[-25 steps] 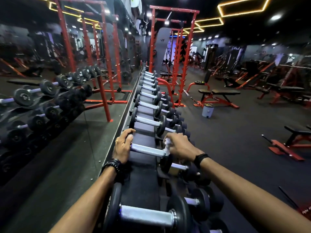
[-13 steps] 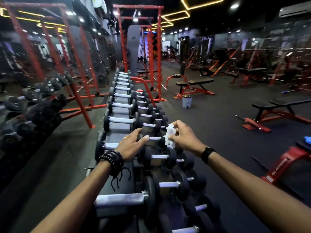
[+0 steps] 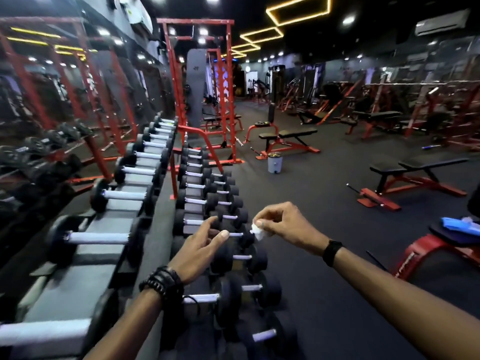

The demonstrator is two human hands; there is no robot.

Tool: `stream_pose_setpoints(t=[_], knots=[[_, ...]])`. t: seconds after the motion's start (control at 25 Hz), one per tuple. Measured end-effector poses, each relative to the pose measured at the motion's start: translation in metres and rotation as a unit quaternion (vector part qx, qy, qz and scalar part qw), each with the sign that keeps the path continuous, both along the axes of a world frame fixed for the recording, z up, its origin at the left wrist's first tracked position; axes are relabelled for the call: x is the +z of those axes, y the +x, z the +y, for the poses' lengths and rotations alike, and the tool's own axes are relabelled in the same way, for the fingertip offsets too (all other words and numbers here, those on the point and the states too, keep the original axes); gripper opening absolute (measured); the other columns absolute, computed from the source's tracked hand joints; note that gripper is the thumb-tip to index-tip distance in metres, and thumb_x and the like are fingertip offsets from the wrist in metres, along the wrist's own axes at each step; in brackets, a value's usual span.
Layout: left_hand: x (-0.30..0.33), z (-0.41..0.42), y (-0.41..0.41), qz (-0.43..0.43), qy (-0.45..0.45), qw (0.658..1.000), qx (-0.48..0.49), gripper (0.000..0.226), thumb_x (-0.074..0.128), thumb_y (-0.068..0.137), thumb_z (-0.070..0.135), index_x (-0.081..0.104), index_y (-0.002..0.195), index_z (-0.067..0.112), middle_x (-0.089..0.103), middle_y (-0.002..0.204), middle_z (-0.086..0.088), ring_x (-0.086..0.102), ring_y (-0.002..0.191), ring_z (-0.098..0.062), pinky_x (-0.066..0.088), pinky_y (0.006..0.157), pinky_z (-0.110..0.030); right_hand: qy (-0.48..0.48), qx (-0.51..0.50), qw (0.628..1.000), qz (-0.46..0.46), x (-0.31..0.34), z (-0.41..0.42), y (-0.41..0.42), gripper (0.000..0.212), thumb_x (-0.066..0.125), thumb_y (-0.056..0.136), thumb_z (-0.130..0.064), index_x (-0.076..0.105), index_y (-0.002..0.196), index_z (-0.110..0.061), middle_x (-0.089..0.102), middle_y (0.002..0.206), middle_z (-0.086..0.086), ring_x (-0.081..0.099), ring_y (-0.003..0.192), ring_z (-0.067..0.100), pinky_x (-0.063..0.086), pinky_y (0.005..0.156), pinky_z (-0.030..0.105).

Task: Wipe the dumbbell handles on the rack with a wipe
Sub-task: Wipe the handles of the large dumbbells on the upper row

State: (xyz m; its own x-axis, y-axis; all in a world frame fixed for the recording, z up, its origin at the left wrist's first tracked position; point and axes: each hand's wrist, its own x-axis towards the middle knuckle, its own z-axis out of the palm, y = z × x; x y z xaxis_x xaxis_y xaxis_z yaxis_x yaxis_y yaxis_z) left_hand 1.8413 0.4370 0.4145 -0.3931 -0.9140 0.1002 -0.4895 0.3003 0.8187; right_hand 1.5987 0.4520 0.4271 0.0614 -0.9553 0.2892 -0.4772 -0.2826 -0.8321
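Our right hand point(image 3: 281, 224) pinches the wipe point(image 3: 257, 228) just beside a small dumbbell handle point(image 3: 235, 234) running crosswise; our left hand point(image 3: 200, 246) hovers loose-fingered, empty, nearer it.

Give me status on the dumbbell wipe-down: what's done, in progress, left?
Done: can't confirm; no handle shows a visible sign of wiping. In hand: the right hand pinches a crumpled white wipe above the small dumbbells on the lower tier, not on a handle; the left hand hovers open beside it. Left: that handle, plus the long row of dumbbells on the top tier.
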Motion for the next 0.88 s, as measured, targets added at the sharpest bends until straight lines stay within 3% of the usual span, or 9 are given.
stream_pose_setpoints(t=[0.16,0.24,0.36,0.48,0.68,0.88], knots=[[-0.016,-0.01,-0.048,-0.002,0.002,0.998,0.07,0.074,0.06,0.087,0.06,0.042,0.146,0.017,0.064,0.118,-0.003,0.064,0.106,-0.015,0.048,0.098,-0.033,0.001,0.026,1.0,-0.003,0.001,-0.027,-0.057,0.017,0.078,0.079,-0.013,0.072,0.092,-0.023,0.075,0.089,-0.002,0.067,0.076,0.008,0.055,0.072,0.031],[-0.01,-0.019,-0.053,-0.032,-0.007,0.994,0.105,0.072,0.057,0.084,0.06,0.045,0.142,0.018,0.064,0.115,-0.004,0.064,0.107,-0.022,0.048,0.099,-0.038,-0.017,0.035,0.999,-0.01,0.005,-0.043,-0.066,0.018,0.078,0.079,-0.009,0.074,0.093,-0.019,0.075,0.089,-0.002,0.068,0.078,0.009,0.058,0.076,0.035],[-0.003,-0.043,-0.057,-0.024,-0.034,0.982,0.185,0.061,0.056,0.085,0.055,0.053,0.133,0.018,0.065,0.105,-0.001,0.065,0.102,-0.025,0.049,0.095,-0.038,-0.048,0.064,0.996,-0.048,0.003,-0.071,-0.072,0.015,0.075,0.082,-0.002,0.074,0.094,-0.011,0.074,0.087,0.002,0.068,0.077,0.01,0.055,0.072,0.029],[-0.008,-0.067,-0.057,-0.01,-0.037,0.967,0.251,0.044,0.064,0.092,0.042,0.06,0.125,0.013,0.069,0.106,-0.006,0.065,0.1,-0.026,0.05,0.094,-0.039,-0.032,0.085,0.995,-0.041,-0.004,-0.094,-0.072,0.015,0.074,0.083,-0.002,0.075,0.093,-0.014,0.076,0.089,0.003,0.071,0.082,0.016,0.058,0.076,0.034],[-0.019,-0.078,-0.061,-0.005,-0.018,0.947,0.321,0.064,0.048,0.076,0.064,0.062,0.119,0.018,0.068,0.104,0.002,0.065,0.101,-0.019,0.05,0.095,-0.04,-0.029,0.157,0.986,-0.055,-0.001,-0.152,-0.074,0.019,0.073,0.083,-0.001,0.075,0.09,-0.018,0.076,0.091,0.003,0.07,0.083,0.014,0.057,0.081,0.039],[-0.019,-0.081,-0.1,0.017,-0.061,0.904,0.424,0.074,0.045,0.066,0.075,0.062,0.117,0.024,0.066,0.101,0.01,0.063,0.098,-0.011,0.049,0.093,-0.033,-0.03,0.285,0.956,-0.066,-0.007,-0.216,-0.088,0.016,0.072,0.084,0.001,0.074,0.093,-0.011,0.075,0.092,0.006,0.068,0.08,0.012,0.058,0.079,0.032]])
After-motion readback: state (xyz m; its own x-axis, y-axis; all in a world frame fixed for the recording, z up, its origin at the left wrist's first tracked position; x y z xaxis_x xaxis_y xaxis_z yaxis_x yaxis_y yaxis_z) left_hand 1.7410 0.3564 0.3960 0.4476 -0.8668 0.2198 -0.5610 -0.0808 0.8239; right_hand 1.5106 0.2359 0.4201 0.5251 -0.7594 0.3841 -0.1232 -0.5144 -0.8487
